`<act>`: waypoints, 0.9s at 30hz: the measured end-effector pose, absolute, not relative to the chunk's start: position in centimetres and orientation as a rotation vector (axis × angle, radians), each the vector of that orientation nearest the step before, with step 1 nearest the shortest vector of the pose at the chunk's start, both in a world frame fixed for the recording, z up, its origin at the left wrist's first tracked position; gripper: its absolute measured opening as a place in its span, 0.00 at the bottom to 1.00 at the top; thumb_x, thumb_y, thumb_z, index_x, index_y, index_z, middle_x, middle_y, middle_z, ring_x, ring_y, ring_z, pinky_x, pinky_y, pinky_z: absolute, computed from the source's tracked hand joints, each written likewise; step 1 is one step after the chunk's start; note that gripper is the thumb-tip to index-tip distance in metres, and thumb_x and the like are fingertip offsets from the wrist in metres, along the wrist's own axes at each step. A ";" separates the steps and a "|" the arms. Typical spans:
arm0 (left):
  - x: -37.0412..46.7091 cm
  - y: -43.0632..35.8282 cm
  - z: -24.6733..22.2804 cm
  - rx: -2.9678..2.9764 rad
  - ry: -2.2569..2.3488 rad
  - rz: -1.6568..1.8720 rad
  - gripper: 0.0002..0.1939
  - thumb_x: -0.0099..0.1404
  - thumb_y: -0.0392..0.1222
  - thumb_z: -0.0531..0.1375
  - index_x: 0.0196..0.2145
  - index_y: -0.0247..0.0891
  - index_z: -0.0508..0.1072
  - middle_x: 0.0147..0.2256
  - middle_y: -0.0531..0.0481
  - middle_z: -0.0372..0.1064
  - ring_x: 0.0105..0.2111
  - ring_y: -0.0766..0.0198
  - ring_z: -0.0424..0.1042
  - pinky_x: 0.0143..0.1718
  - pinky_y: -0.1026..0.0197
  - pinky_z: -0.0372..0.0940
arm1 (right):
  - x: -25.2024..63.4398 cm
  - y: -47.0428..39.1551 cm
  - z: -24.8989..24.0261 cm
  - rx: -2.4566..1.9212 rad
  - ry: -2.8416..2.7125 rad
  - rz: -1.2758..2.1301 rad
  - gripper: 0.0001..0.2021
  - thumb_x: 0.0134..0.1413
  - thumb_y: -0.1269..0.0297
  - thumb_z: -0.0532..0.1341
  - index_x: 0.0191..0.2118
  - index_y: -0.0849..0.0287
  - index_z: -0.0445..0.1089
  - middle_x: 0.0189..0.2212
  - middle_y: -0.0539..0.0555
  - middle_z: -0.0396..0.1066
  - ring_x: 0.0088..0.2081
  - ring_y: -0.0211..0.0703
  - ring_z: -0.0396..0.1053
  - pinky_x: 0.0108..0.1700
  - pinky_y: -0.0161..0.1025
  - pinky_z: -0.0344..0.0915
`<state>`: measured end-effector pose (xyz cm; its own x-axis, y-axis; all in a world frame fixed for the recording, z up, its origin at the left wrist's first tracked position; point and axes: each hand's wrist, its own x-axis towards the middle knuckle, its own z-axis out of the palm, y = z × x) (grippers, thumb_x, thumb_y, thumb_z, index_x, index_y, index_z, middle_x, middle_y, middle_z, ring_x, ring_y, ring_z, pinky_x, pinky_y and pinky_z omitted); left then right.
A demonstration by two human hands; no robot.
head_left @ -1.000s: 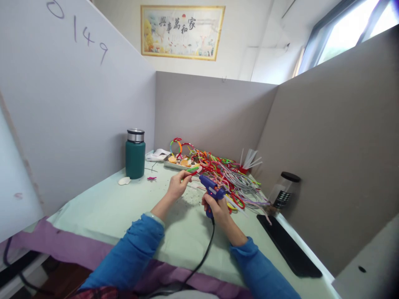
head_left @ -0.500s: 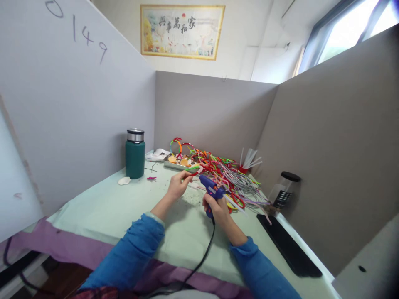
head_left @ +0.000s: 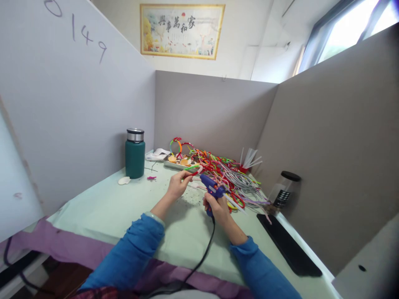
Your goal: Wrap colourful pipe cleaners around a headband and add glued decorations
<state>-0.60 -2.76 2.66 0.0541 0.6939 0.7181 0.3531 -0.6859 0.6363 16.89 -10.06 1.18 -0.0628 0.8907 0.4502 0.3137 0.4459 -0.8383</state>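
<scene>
My right hand (head_left: 218,206) is wrapped round the handle of a blue hot glue gun (head_left: 210,185), with a clear glue stick (head_left: 232,202) poking out of its back end. A black cord runs down from the handle. Between the fingertips of my left hand (head_left: 178,184) is a pipe cleaner piece (head_left: 195,171), with red, green and pale pink parts showing. The gun's nozzle points toward this piece; whether they touch I cannot tell. Beyond both hands lies a tangled heap of coloured pipe cleaners (head_left: 230,170).
A green bottle (head_left: 135,160) stands at left, near a white piece (head_left: 124,180) and a small magenta piece (head_left: 151,178). Behind is a metal tray (head_left: 174,166) of small parts. Glue sticks (head_left: 249,160) stand at the back right. A clear jar (head_left: 282,193) and a black slab (head_left: 288,245) are at right.
Almost nothing differs. Both hands keep their places, with the glue gun and the pipe cleaner piece shifted only very slightly.
</scene>
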 end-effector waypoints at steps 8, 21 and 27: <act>-0.6 -2.9 2.8 2.067 1.066 1.669 0.07 0.60 0.40 0.56 0.29 0.37 0.72 0.27 0.51 0.71 0.29 0.65 0.68 0.35 0.65 0.61 | 16.8 -10.3 1.3 -1.073 -1.622 0.699 0.19 0.54 0.52 0.53 0.20 0.60 0.64 0.15 0.51 0.63 0.18 0.36 0.64 0.23 0.33 0.60; -0.7 -2.8 2.7 2.105 1.074 1.677 0.07 0.61 0.39 0.56 0.30 0.37 0.73 0.27 0.51 0.71 0.29 0.66 0.68 0.34 0.65 0.61 | 16.7 -10.3 1.4 -1.072 -1.626 0.699 0.19 0.53 0.54 0.53 0.19 0.60 0.64 0.15 0.50 0.63 0.18 0.36 0.63 0.22 0.32 0.59; -0.7 -2.7 2.6 2.081 1.080 1.674 0.07 0.61 0.40 0.56 0.30 0.37 0.72 0.27 0.51 0.72 0.30 0.66 0.69 0.35 0.65 0.62 | 16.8 -10.3 1.3 -1.075 -1.629 0.708 0.18 0.54 0.53 0.53 0.20 0.60 0.64 0.15 0.50 0.63 0.18 0.36 0.63 0.23 0.32 0.60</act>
<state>-0.74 -2.71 2.65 0.0600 0.6824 0.7285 0.3825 -0.6898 0.6147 16.80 -10.32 1.33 -0.0867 0.9013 0.4245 0.3043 0.4297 -0.8502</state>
